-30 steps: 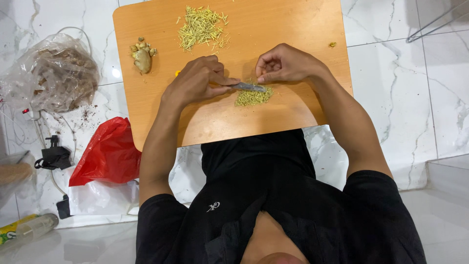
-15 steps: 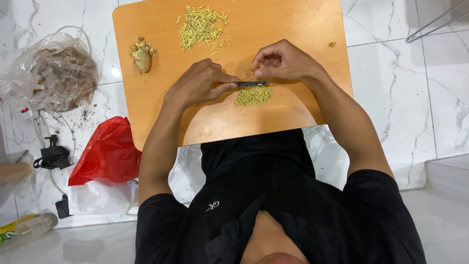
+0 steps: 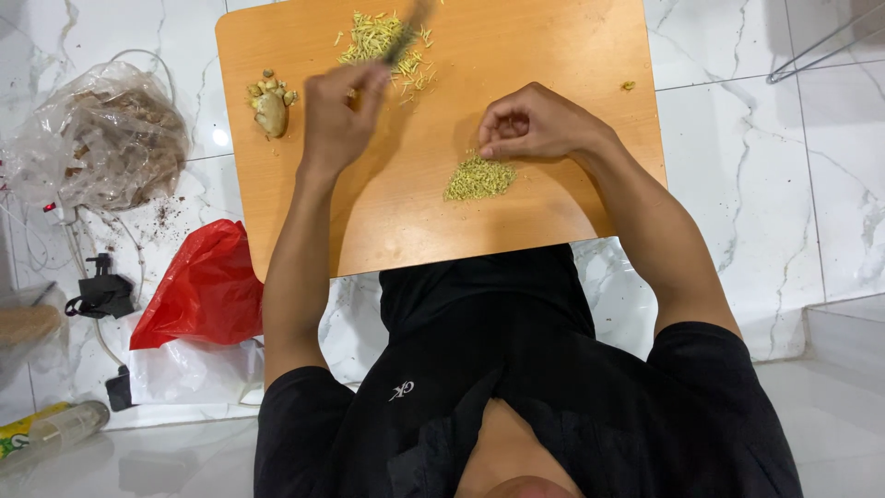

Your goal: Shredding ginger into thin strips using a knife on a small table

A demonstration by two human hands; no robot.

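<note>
Small shred pile point(image 3: 479, 177) lay mid-board point(image 3: 553, 55), at 6 o'clock of right hand point(image 3: 535, 124), whose fingers were curled; couldn't tell if it pinched anything. Left hand point(image 3: 339, 111), at 10 o'clock, was raised and clenched a knife point(image 3: 408, 26), blade blurred, over far pile point(image 3: 364, 41).

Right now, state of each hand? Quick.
Left hand: closed on a knife, blade blurred, over the far shred pile.
Right hand: fingers curled shut at the near shred pile; whether anything is pinched cannot be told.
</note>
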